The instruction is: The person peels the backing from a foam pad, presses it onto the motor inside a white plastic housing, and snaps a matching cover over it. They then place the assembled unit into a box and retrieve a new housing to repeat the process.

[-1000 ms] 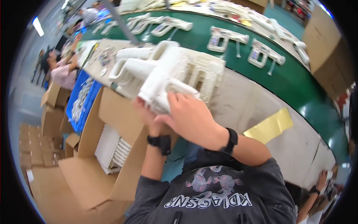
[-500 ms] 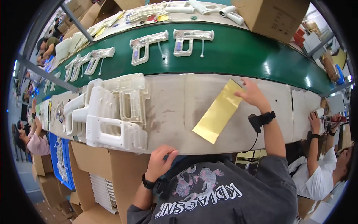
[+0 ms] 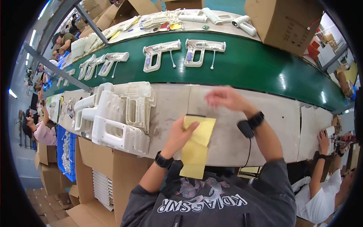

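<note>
1. Two hands are over the pale worktable (image 3: 170, 109): the left hand (image 3: 180, 133) grips a yellow sheet (image 3: 196, 147), and the right hand (image 3: 226, 99) is raised just above the tabletop.
2. The left hand's fingers close on the sheet's upper left edge, the thumb lying across its top corner.
3. The yellow sheet lies partly on the table and hangs over the near edge, in front of the person's dark shirt (image 3: 211, 200); its upper part looks folded over.
4. The right hand is blurred. It holds nothing that can be seen, and whether its fingers are spread or curled I cannot tell.
5. Both wrists carry black bands; a small black device (image 3: 245, 128) with a thin cable hangs below the right wrist.
6. A stack of white plastic shells (image 3: 117, 113) lies on the table to the left of the sheet, near the left hand but apart from it.
7. Behind the table runs a green conveyor belt (image 3: 264, 68) with white gun-shaped housings (image 3: 181, 53) lying on it.
8. Cardboard boxes (image 3: 98, 162) stand below the table on the left, and another large box (image 3: 285, 22) sits beyond the belt.
9. A co-worker's hand (image 3: 324, 138) rests on the table at the far right.
</note>
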A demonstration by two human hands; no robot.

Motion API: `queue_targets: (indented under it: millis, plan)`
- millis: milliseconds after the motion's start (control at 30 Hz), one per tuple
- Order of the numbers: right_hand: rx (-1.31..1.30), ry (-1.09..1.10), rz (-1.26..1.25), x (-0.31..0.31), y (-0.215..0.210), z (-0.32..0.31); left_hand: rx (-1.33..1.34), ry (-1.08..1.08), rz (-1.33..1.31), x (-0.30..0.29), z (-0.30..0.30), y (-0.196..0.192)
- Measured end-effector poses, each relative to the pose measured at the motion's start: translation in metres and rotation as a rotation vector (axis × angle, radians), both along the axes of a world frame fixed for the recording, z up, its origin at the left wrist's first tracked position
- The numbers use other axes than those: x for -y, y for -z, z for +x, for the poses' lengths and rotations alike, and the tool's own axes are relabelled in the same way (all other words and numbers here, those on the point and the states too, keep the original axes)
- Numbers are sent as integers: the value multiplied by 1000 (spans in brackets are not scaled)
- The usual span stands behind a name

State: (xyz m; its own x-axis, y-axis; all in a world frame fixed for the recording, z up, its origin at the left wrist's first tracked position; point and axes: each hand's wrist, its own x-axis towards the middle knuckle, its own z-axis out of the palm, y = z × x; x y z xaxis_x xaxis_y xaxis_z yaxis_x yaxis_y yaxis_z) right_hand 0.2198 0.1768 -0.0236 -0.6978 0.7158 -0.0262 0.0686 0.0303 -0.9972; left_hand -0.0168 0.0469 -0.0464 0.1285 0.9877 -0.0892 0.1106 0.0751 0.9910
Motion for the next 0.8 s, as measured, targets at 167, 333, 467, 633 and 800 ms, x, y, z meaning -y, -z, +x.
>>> queue_targets:
  millis: [167,333,467,633,800]
  plan:
    - [498,386,907,-129,54,-60,-105,-133,-98,33,-40,-8]
    - [953,356,1014,-180,74,-81,-40,-141,11,62,-58,-18]
    - [1003,257,1173,-167,65,-67,102,-162,-57,69,-66,-7]
    - [879,162,1346,-73,25,-48,193,-118,-32,61,-65,-4]
    - [864,97,1259,61,-20,-41,231,11,-34,63,-67,-11]
